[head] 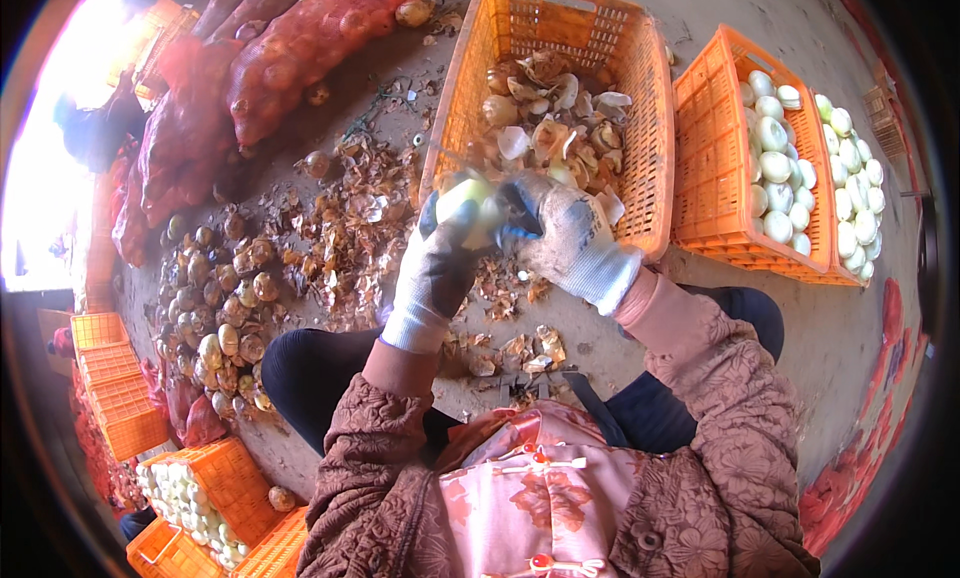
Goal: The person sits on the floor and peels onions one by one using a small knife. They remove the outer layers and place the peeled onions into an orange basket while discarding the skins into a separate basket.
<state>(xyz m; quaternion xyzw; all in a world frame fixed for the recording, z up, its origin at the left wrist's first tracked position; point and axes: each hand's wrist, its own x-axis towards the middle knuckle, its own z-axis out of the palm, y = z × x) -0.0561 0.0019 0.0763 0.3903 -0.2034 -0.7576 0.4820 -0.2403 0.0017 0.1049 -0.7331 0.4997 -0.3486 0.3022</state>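
Note:
My left hand (pixel 450 240), in a dirty white-and-grey knit glove, is closed around a peeled, pale green-white onion (pixel 474 203) near the front left edge of an orange plastic crate (pixel 651 139). Close beside the onion on its right is my right hand (pixel 551 218), in a matching glove with its fingers bent. Blue shows at those fingertips; whether they hold a tool is too blurred to tell. Inside the crate lie onion skins (pixel 551 139) and a few unpeeled onions (pixel 500 111).
Orange crates of peeled onions (pixel 774 165) stand at right; more crates (pixel 229 488) are at lower left. Red mesh sacks of onions (pixel 300 60) lie at upper left. Loose onions (pixel 210 278) and scattered skins (pixel 352 233) cover floor at left. A dark blurred figure is at far upper left.

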